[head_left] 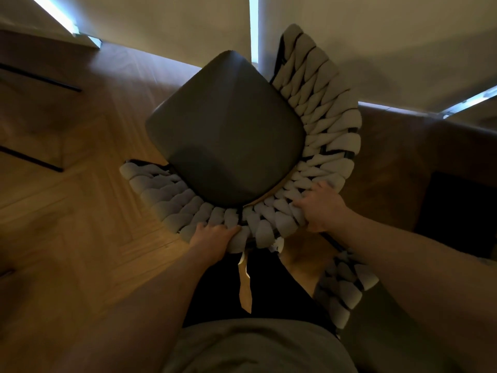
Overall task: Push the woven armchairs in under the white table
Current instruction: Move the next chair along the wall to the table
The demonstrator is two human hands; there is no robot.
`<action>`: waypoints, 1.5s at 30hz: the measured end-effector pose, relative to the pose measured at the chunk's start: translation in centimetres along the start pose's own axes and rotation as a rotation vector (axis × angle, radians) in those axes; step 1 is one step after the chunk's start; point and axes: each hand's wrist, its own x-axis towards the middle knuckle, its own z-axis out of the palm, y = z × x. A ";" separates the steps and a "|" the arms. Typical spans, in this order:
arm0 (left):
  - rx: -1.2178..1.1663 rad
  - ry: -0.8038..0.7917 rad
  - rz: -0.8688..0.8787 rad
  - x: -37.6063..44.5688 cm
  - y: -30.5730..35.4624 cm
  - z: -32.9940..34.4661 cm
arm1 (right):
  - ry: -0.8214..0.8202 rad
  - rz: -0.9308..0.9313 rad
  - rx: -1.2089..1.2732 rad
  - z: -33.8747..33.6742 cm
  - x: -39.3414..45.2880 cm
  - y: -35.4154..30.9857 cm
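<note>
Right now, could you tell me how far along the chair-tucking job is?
Nothing looks finished. In hand: the left hand and right hand both grip the woven backrest of one armchair, its dark seat pointing towards the white table. Left: a second woven chair waits at the right.

Left hand (212, 239), right hand (324, 208): fingers curled.
</note>
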 end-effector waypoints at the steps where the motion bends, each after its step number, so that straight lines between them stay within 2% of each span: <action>1: 0.036 0.005 0.007 -0.4 -1.2 0.0 | 0.019 -0.004 0.037 0.2 -0.1 -1.2; 9: 0.340 0.106 -0.015 -1.8 -10.3 -1.4 | 0.106 -0.001 0.363 0.3 0.2 -9.8; 11: 0.364 0.095 -0.083 -1.8 -11.3 -1.8 | 0.106 -0.034 0.383 0.0 0.3 -10.5; 14: 0.382 0.010 -0.174 -1.6 -10.2 -2.5 | 0.011 -0.109 0.440 0.2 0.6 -9.5; 18: 0.184 -0.199 -0.124 -0.9 -5.6 -3.0 | -0.022 -0.087 0.292 0.5 0.1 -4.9; 21: 0.102 -0.153 -0.160 -0.4 -3.4 -1.9 | -0.064 -0.021 0.116 0.2 -0.1 -0.9; 23: 0.106 -0.115 -0.169 -0.2 -3.4 -1.3 | -0.083 -0.012 0.083 0.1 0.3 0.1; 26: 0.110 -0.095 -0.128 -0.1 -3.9 -1.2 | -0.118 0.033 0.083 -0.1 0.7 -1.5; 32: 0.126 -0.078 -0.089 -0.2 -4.0 -1.1 | -0.023 0.120 0.099 -0.2 -0.9 -3.4; 35: 0.140 -0.052 -0.052 -0.4 -4.9 -1.1 | -0.031 0.165 0.139 0.1 -1.1 -4.5; 45: 0.382 -0.015 0.145 0.7 -9.8 -4.5 | -0.070 0.355 0.380 1.8 -0.3 -10.4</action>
